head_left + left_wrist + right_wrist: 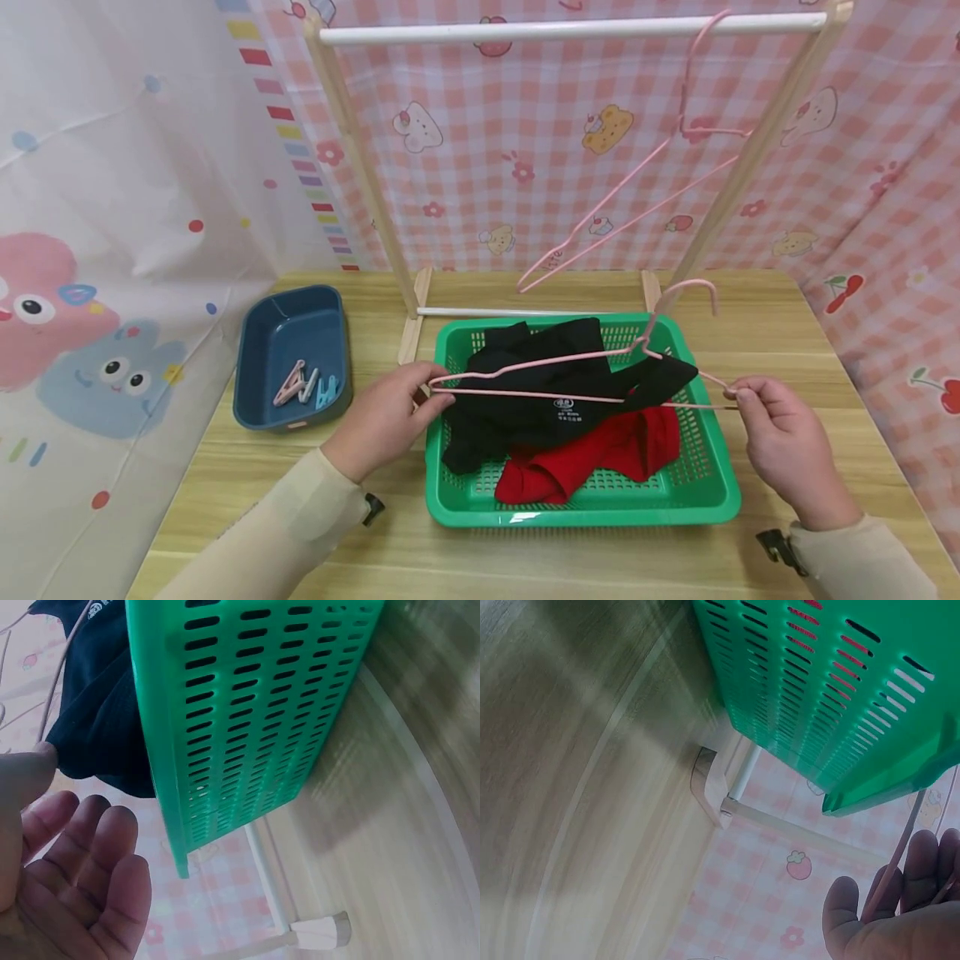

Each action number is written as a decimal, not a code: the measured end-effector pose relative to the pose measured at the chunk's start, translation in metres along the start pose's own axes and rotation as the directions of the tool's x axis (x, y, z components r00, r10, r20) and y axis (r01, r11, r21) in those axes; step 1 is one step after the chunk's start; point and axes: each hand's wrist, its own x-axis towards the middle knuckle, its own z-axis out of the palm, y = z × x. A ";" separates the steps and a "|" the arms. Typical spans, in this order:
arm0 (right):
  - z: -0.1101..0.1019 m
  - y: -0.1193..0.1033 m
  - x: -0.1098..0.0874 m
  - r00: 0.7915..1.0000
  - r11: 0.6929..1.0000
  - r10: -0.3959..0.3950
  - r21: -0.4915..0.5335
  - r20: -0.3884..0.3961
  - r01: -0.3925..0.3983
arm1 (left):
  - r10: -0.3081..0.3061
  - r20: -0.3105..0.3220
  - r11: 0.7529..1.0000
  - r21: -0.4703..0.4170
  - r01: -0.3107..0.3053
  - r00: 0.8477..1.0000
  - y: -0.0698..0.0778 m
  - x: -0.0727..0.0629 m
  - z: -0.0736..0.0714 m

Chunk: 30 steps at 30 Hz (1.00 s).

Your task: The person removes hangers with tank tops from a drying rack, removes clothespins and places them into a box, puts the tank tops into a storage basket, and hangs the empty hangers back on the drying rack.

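Note:
A pink clothes hanger (558, 361) is held across the green basket (581, 517), its hook pointing up and to the right. My left hand (393, 421) pinches its left end with thumb and fingers. At the other end, my right hand (787, 446) grips the hanger's right corner, beyond the basket's right rim. A black garment (525, 425) with small white print lies in the basket under the hanger. Its right-hand flap (667, 379) covers part of the hanger's right side. Red cloth (585, 458) is bunched below the black garment.
Behind the basket stands a wooden rack with a white rail (570, 32); a second pink hanger (624, 185) hangs near its right post. A dark blue tub (288, 304) at left holds several clothespins (307, 385). Patterned cloth (465, 175) backs the wooden table (375, 533).

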 end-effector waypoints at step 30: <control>0.020 -0.023 0.001 0.990 0.991 -0.131 0.011 -0.050 0.131 | 0.153 0.026 0.983 0.098 -0.155 0.988 0.012 -0.003 -0.001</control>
